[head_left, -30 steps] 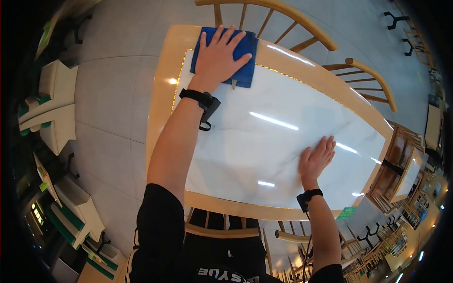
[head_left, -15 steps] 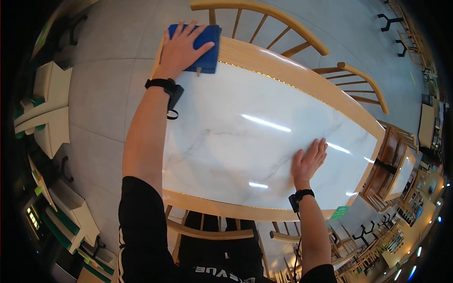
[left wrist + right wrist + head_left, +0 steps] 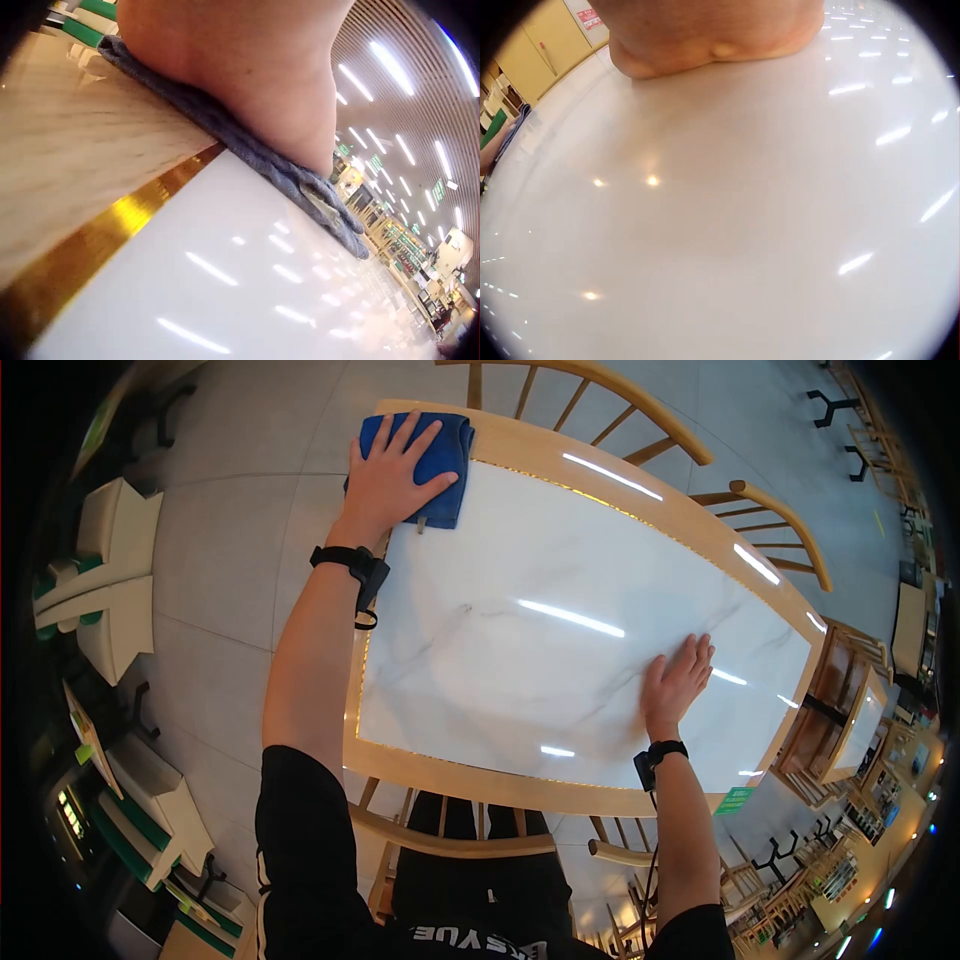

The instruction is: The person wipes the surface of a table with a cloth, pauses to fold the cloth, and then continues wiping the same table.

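A folded blue cloth [image 3: 445,470] lies at the far left corner of the table [image 3: 520,690], over its wooden border and the white marbled top. The left hand [image 3: 388,478] rests flat on it with fingers spread. In the left wrist view the cloth [image 3: 262,161] is pressed under the left hand [image 3: 240,75], across the gold strip [image 3: 135,214]. Toward the table's right side the right hand [image 3: 677,682] rests on the white top, its fingers straight and holding nothing. The right wrist view shows the heel of the right hand [image 3: 720,37] against the glossy surface [image 3: 727,225].
Wooden chairs [image 3: 600,385] stand along the far edge, and another chair [image 3: 450,845] is at the near edge, close to the person's body. A green sticker [image 3: 734,800] is on the near right corner. Benches with green parts [image 3: 130,830] are at the left.
Since one second ago the left hand and the blue cloth have moved left to the table's corner. The right hand has stayed at about the same place on the top while the view shifted slightly.
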Demonstrator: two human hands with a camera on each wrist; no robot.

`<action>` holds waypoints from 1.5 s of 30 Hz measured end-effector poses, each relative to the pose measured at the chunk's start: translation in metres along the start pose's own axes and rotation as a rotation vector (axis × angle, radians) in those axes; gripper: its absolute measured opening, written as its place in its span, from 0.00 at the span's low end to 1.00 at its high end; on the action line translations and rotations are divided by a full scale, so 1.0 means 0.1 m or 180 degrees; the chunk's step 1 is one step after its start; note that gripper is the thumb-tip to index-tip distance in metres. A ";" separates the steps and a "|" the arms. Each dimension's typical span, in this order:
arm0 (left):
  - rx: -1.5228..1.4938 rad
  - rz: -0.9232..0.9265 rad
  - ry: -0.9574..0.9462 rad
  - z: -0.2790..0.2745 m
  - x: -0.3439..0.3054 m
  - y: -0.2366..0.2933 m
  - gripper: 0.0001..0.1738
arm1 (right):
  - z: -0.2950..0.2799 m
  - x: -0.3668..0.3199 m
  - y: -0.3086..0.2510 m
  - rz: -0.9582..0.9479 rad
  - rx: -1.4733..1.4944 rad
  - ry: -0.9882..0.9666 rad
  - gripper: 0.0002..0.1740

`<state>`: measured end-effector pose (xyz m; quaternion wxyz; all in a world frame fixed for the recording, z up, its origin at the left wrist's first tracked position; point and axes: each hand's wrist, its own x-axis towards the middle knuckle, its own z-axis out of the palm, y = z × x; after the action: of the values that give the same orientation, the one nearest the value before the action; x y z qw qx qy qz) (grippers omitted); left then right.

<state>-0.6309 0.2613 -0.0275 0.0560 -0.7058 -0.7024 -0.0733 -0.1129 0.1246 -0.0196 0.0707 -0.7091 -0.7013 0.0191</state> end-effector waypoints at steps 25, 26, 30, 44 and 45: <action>-0.0541 -0.0384 -0.0243 -0.72 -2.30 0.31 0.41 | 0.09 0.12 0.15 -0.0208 -0.0178 0.0227 0.33; -0.0547 -0.0416 -0.0288 -0.77 -2.42 0.31 0.42 | 0.09 0.12 0.15 -0.0233 -0.0168 0.0250 0.33; -0.0662 -0.0525 -0.0408 -0.93 -2.82 0.35 0.43 | 0.10 0.14 0.16 -0.0279 -0.0165 0.0284 0.33; -0.0601 -0.0892 -0.0622 -1.16 -3.96 0.52 0.43 | 0.26 0.23 0.31 -0.0530 -0.0130 0.0465 0.35; -0.0606 -0.0930 -0.0658 -1.17 -4.04 0.53 0.44 | 0.34 0.24 0.36 -0.0578 -0.0251 0.0502 0.35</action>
<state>-0.5821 -0.1572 0.0150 -0.0946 -0.6023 -0.7892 -0.0740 -0.0807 0.1511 -0.0562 0.0993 -0.6442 -0.7551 -0.0708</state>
